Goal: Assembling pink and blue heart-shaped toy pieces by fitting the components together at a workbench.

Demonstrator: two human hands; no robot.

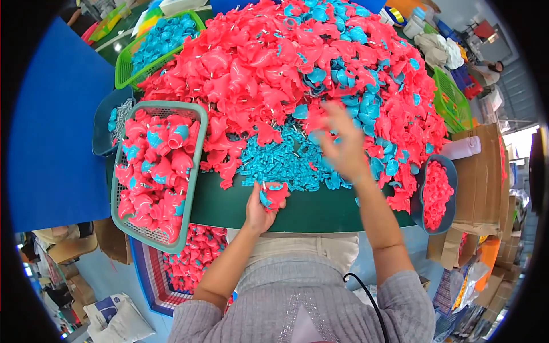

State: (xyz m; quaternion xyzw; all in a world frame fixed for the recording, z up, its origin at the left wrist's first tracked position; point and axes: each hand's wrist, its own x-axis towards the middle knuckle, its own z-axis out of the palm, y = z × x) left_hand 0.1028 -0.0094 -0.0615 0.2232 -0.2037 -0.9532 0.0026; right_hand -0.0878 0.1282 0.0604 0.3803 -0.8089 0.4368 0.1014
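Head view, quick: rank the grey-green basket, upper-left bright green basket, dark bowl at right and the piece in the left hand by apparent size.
1. Grey-green basket
2. Bright green basket
3. Dark bowl
4. Pink-and-blue piece in the left hand

I see a grey ribbed knit top point(251, 311) | short sleeves point(405, 294), same grey | sparkly studs point(286, 314) slanting in an inverted V around a pale triangular panel point(307, 328) | cream lower garment point(291, 247) | black cable point(373, 297) curving along my wearer's right side
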